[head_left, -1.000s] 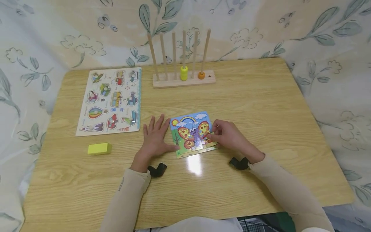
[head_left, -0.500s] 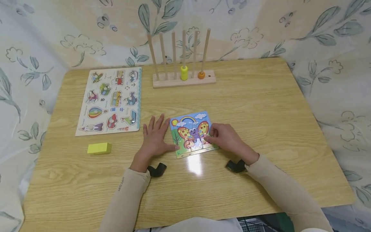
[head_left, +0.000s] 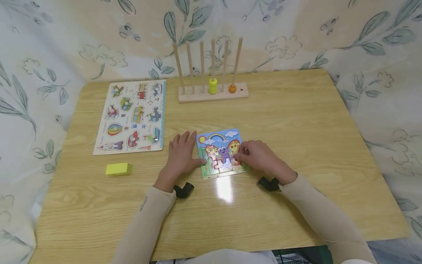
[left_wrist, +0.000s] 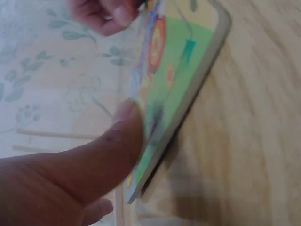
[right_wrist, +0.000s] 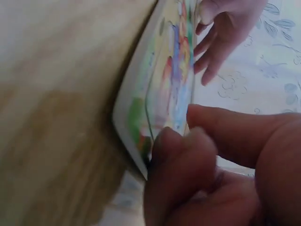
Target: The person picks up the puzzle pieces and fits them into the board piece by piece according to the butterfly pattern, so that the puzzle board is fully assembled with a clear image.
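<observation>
A small butterfly jigsaw puzzle [head_left: 220, 141] lies in its board, middle of the table in the head view. My left hand [head_left: 180, 154] rests with spread fingers at its left side; the thumb [left_wrist: 129, 127] lies on the board's edge. At the right side, my right hand [head_left: 258, 156] has curled fingers and holds a jigsaw piece at the lower right of the picture, largely hidden by the fingertips. In the right wrist view the curled fingers [right_wrist: 178, 160] touch the board's near corner. Seams between several pieces show in the glare.
Back left lies a vehicle peg puzzle board [head_left: 130, 119]. A yellow block [head_left: 118, 169] sits in front of it. At the back stands a wooden peg stand [head_left: 194, 98] with upright rods, yellow rings [head_left: 213, 86] and an orange bead [head_left: 232, 88].
The jigsaw piece at the right hand, lying askew over the lower right one second ago, now sits more level in the picture. The right hand moved slightly inward. The head view has shifted a little.
</observation>
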{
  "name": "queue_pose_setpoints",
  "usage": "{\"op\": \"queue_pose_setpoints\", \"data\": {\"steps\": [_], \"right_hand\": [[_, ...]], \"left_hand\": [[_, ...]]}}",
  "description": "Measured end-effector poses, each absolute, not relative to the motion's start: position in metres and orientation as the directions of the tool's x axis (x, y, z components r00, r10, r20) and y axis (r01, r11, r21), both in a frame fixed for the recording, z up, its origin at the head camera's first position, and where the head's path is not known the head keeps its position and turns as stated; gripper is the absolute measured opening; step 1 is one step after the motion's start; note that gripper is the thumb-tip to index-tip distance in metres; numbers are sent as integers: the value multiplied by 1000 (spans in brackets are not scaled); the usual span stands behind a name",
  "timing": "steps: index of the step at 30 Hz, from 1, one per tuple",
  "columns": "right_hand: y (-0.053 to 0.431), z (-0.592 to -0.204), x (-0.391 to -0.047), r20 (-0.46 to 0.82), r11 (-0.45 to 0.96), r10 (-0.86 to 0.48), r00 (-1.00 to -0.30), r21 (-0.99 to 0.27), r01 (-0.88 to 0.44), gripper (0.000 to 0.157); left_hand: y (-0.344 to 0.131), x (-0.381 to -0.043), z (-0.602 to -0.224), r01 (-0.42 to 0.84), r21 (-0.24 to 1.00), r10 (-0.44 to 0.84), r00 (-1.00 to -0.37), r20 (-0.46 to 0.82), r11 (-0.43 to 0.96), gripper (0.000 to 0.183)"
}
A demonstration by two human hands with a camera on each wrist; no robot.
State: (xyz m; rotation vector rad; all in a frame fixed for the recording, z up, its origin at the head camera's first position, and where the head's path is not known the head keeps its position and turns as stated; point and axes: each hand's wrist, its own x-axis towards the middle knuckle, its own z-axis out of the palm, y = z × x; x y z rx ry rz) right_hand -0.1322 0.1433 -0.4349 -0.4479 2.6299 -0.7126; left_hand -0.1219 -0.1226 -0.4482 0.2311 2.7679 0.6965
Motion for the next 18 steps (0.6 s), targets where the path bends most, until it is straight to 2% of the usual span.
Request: {"op": "queue_pose_setpoints", "data": {"steps": [10,18], "right_hand": [[136,-420,-146,-273,827,-381,-883,-529,-193,26],[132,-426,-158,-275,839,-342,-899,-520,-160,26]], "left_hand": [[-116,-130,-454,78,397,165,-968,-191,914,77],[-119,-143,-451,88,288,167,-951,-260,954,76]]}}
